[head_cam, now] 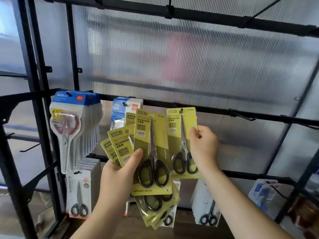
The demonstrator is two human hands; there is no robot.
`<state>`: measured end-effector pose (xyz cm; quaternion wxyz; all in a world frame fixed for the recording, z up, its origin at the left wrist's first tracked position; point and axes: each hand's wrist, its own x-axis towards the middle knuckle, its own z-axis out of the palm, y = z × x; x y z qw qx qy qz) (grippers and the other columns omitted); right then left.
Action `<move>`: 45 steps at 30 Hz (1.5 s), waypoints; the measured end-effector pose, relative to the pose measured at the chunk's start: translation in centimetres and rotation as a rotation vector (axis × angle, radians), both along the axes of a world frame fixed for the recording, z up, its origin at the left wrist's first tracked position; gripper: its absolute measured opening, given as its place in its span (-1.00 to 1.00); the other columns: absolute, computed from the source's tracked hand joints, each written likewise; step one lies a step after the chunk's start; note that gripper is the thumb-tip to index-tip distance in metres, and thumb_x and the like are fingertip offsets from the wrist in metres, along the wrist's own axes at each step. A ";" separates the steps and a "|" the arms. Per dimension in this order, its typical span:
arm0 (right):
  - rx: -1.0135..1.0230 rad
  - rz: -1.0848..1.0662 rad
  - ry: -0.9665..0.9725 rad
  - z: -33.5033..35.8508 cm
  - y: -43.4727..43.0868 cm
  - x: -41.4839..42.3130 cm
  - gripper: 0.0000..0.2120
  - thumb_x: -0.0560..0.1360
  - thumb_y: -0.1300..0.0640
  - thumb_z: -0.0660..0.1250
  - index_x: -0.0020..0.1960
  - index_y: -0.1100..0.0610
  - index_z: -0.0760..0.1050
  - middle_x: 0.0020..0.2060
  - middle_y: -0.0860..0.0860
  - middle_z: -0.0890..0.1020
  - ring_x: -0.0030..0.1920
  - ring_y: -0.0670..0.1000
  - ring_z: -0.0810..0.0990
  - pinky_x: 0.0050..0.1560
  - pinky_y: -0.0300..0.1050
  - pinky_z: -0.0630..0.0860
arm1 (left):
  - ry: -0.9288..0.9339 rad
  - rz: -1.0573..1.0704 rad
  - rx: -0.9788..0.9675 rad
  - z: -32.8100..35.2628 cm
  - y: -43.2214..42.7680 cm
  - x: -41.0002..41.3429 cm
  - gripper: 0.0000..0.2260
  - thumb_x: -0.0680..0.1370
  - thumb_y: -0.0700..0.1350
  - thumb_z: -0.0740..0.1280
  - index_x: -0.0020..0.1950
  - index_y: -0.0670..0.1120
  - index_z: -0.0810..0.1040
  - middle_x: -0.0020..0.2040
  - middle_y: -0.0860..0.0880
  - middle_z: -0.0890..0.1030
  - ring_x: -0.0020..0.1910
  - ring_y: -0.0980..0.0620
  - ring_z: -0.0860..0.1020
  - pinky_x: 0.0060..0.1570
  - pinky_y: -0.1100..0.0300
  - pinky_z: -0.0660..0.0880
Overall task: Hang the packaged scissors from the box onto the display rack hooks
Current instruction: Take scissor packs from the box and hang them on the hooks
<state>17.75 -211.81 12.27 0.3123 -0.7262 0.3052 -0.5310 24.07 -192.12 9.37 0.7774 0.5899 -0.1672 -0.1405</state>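
Left hand (120, 172) grips a fan of yellow scissor packs (150, 135). Right hand (204, 147) pinches the edge of one pack (177, 135), its hole on a rack hook (180, 110). So one pack is up, several remain in hand. Box not in view.

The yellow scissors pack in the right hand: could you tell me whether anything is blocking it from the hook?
Nothing visible does. The hook tip already shows through the hang hole of the yellow pack pinched by the right hand. The fan of packs in the left hand sits off to its left.
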 end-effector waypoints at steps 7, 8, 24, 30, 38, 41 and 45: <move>0.017 -0.042 0.096 -0.1 -2.4 3.3 -0.86 0.62 0.09 0.25 -0.06 0.14 0.47 -0.27 -0.04 0.53 -0.29 -0.06 0.48 -0.39 -0.23 0.34 | 0.029 -0.049 0.017 -0.6 -0.7 -0.8 -0.86 0.50 0.03 0.43 -0.03 0.00 0.69 -0.14 0.02 0.73 -0.08 -0.02 0.70 0.07 -0.12 0.59; 0.022 -0.054 0.117 -0.1 -2.9 3.8 -0.84 0.63 0.09 0.25 -0.06 0.16 0.48 -0.26 -0.02 0.54 -0.27 -0.03 0.49 -0.38 -0.23 0.34 | 0.041 -0.058 0.014 -0.7 -0.7 -0.8 -0.86 0.51 0.02 0.43 -0.03 0.00 0.69 -0.14 0.02 0.73 -0.08 -0.02 0.70 0.06 -0.11 0.59; 0.225 -0.027 0.210 -0.8 -5.6 5.0 -0.74 0.63 0.00 0.18 -0.07 0.17 0.49 -0.28 0.01 0.51 -0.18 0.09 0.53 -0.23 -0.07 0.45 | 0.035 -0.106 0.021 -1.0 -0.7 -0.8 -0.90 0.52 -0.02 0.43 -0.03 -0.01 0.69 -0.15 0.03 0.73 -0.12 0.02 0.71 0.05 -0.08 0.60; 0.305 0.395 0.181 0.2 2.6 0.3 -0.73 0.58 -0.11 0.28 0.11 0.07 0.51 -0.05 -0.07 0.59 -0.14 -0.09 0.57 -0.18 -0.15 0.57 | 0.015 -0.096 0.052 -2.0 -1.1 -0.7 -0.89 0.53 -0.01 0.42 0.00 0.00 0.67 -0.18 0.06 0.73 -0.17 0.08 0.70 -0.14 0.13 0.60; 0.364 0.460 0.307 -1.8 2.6 0.5 0.18 -0.17 -0.57 0.47 0.30 0.05 0.49 0.11 -0.04 0.66 0.11 0.05 0.65 0.16 0.16 0.57 | -0.021 -0.114 0.025 -2.1 -1.2 -1.3 -0.83 0.59 0.03 0.32 0.09 0.02 0.65 -0.09 0.09 0.73 -0.09 0.12 0.70 -0.16 0.21 0.60; 0.424 0.488 0.216 -1.5 2.9 0.4 -0.06 0.08 -0.32 0.60 0.32 0.12 0.48 0.09 -0.01 0.68 0.11 0.06 0.65 0.22 0.16 0.54 | 0.017 -0.126 0.038 -1.8 -1.2 -1.1 -0.77 0.62 0.09 0.24 0.10 0.03 0.63 -0.09 0.06 0.73 -0.10 0.07 0.70 -0.17 0.16 0.62; 0.447 0.505 0.082 -1.5 2.4 0.0 -0.59 0.48 0.12 0.46 0.29 0.16 0.49 0.09 0.04 0.68 0.10 0.02 0.66 0.27 0.13 0.52 | 0.048 -0.087 0.110 -1.8 -1.2 -0.5 -0.67 0.55 0.19 0.30 0.03 -0.06 0.63 -0.10 -0.14 0.71 -0.10 -0.12 0.69 -0.05 -0.07 0.63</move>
